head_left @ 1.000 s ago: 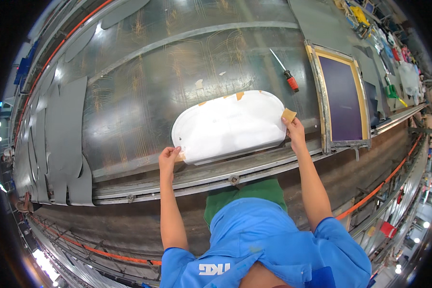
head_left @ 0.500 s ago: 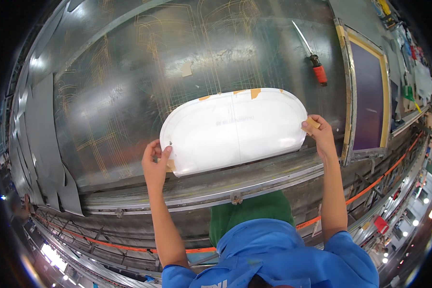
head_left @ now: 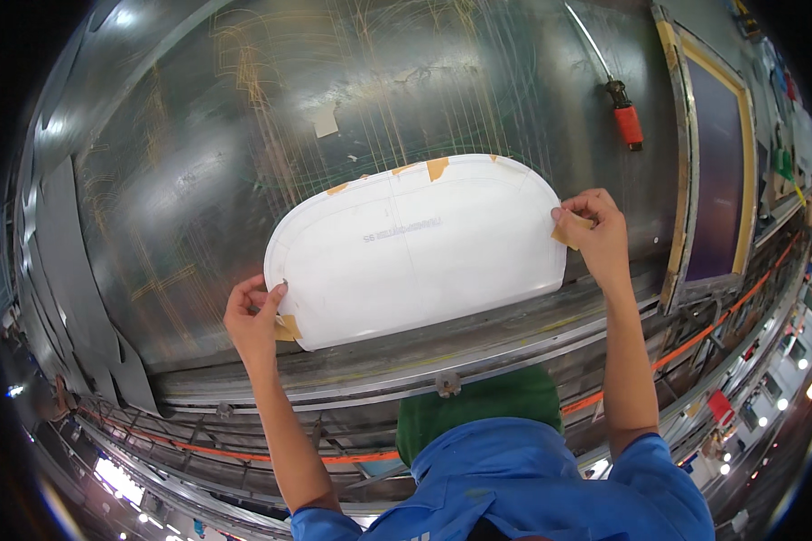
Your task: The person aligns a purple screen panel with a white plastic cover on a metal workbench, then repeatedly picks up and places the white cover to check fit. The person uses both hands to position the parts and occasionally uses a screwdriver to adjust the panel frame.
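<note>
A white sheet template [head_left: 424,261] with a rounded far edge and a straighter near edge lies at the table's front. Faint pencil lines and dark lettering mark it. Several tan tape pieces [head_left: 438,169] cling along its far rim. At the template's left end, my left hand [head_left: 254,316] pinches the edge, thumb on top, beside a tan tape tab [head_left: 288,328]. My right hand [head_left: 597,236] is closed at the right end, its thumb and fingers by another tan tape tab [head_left: 570,231]. The undersides of the fingers are partly hidden.
A red-and-black-handled screwdriver-like tool [head_left: 626,122] lies at the back right. Farther right stands a framed screen [head_left: 715,167]. Dark grey sheets [head_left: 72,261] overlap at the left. A metal rail [head_left: 379,379] runs along the scratched table's [head_left: 180,180] front edge.
The template has slid slightly left along the table, both hands moving with it and keeping their grip. The view has also shifted a little.
</note>
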`<act>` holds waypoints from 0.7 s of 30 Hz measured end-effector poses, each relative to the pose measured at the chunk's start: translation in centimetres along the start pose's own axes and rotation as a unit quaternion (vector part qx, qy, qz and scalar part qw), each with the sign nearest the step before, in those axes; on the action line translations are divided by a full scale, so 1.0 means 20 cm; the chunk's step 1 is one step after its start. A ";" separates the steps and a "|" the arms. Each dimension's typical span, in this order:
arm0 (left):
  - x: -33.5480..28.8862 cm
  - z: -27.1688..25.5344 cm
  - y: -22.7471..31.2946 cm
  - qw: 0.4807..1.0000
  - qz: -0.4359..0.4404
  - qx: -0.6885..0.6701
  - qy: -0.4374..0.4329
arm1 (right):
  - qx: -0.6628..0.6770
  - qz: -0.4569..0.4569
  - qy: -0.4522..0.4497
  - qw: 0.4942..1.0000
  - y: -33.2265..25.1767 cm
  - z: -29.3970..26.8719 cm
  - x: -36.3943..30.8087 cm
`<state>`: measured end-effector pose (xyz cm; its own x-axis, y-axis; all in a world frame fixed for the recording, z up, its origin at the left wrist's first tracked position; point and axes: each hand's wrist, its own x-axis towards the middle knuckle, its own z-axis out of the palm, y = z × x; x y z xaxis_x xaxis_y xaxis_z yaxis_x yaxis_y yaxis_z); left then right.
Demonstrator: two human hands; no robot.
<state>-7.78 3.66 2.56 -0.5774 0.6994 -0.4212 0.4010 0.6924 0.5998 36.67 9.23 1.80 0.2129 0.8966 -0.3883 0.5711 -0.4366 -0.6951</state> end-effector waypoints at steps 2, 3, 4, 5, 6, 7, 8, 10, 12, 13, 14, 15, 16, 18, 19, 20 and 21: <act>0.01 0.01 -0.02 0.999 -0.014 -0.030 -0.002 | 0.002 0.007 0.026 1.000 0.00 0.03 0.01; 0.02 0.00 -0.05 0.999 -0.024 -0.049 -0.006 | -0.011 0.006 0.030 0.999 0.00 0.03 0.01; 0.04 0.00 -0.07 0.997 -0.033 -0.067 -0.010 | -0.025 0.006 0.034 0.999 0.00 0.04 0.01; 0.06 0.00 -0.10 0.998 -0.008 -0.063 -0.012 | -0.039 0.006 0.037 0.999 0.00 0.05 0.02; 0.06 -0.01 -0.12 0.998 0.021 -0.061 -0.010 | -0.030 0.016 0.036 0.999 -0.02 0.04 0.02; 0.06 -0.02 -0.13 0.997 0.050 -0.059 -0.009 | -0.020 0.026 0.035 0.999 -0.04 0.04 0.01; 0.06 -0.02 -0.14 0.997 0.046 -0.054 -0.014 | -0.010 0.036 0.034 0.999 -0.04 0.03 0.01; 0.08 -0.02 -0.14 0.998 0.034 -0.040 -0.027 | 0.005 0.049 0.039 0.998 -0.04 0.04 0.03; 0.09 -0.01 -0.14 0.998 0.024 -0.043 -0.025 | 0.005 0.057 0.050 0.997 -0.04 0.06 0.04; 0.09 -0.01 -0.13 0.999 0.019 -0.043 -0.023 | -0.004 0.059 0.059 0.997 -0.04 0.07 0.04; 0.09 0.00 -0.11 0.998 0.006 -0.051 -0.023 | -0.012 0.060 0.067 0.996 -0.04 0.08 0.04; 0.09 0.01 -0.07 0.998 -0.005 -0.059 -0.023 | 0.007 0.070 0.074 0.995 -0.04 0.09 0.05; 0.09 0.01 -0.05 0.997 -0.016 -0.068 -0.023 | 0.025 0.080 0.081 0.993 -0.05 0.09 0.05; 0.10 0.01 -0.05 0.998 -0.021 -0.061 -0.022 | 0.043 0.089 0.087 0.991 -0.06 0.10 0.05; 0.10 0.01 -0.06 0.998 -0.023 -0.059 -0.021 | 0.042 0.088 0.087 0.991 -0.07 0.10 0.04; 0.10 0.00 -0.05 0.998 -0.030 -0.057 -0.023 | 0.042 0.087 0.087 0.992 -0.08 0.10 0.04; 0.11 0.00 -0.05 0.997 -0.038 -0.056 -0.025 | 0.044 0.091 0.084 0.991 -0.07 0.10 0.04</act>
<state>-9.43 4.43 1.08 -0.5652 0.6561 -0.5000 0.2745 0.7211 0.6361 34.40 10.53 1.25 0.4403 0.7983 -0.4109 0.4405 -0.5909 -0.6759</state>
